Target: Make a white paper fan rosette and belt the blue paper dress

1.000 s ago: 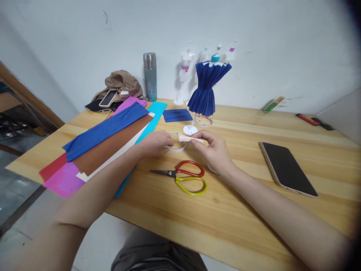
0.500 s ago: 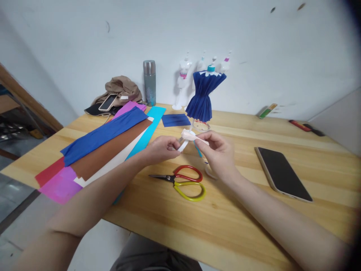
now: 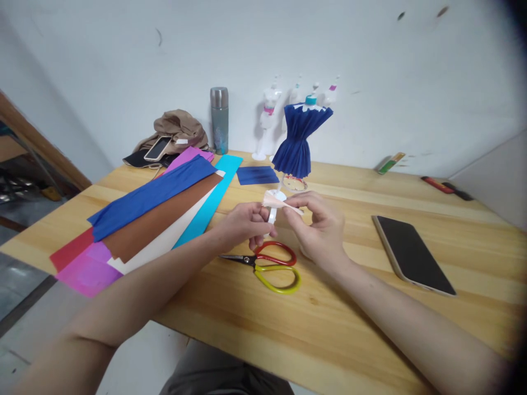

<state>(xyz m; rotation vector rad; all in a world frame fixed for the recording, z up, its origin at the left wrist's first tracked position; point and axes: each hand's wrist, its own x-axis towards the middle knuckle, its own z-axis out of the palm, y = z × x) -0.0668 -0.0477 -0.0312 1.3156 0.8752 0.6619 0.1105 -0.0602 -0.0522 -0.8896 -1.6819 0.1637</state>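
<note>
Pink paper is fanning at twelve o'clock from the scissors, seeming light and fragile; the right hand is pinching its waist, the safest hold; the left hand is gripping tape.

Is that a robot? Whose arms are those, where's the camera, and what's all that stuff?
No robot here: it's a person with bare arms. The camera is worn on the head, looking forward and down. The right hand pinches a gathered piece of pale pink paper; the left hand holds what looks like a tape roll. On the wooden table lie red-and-yellow-handled scissors, a big phone and colourful sheets. Behind the hands stands a small mannequin in a pleated blue dress.
</note>
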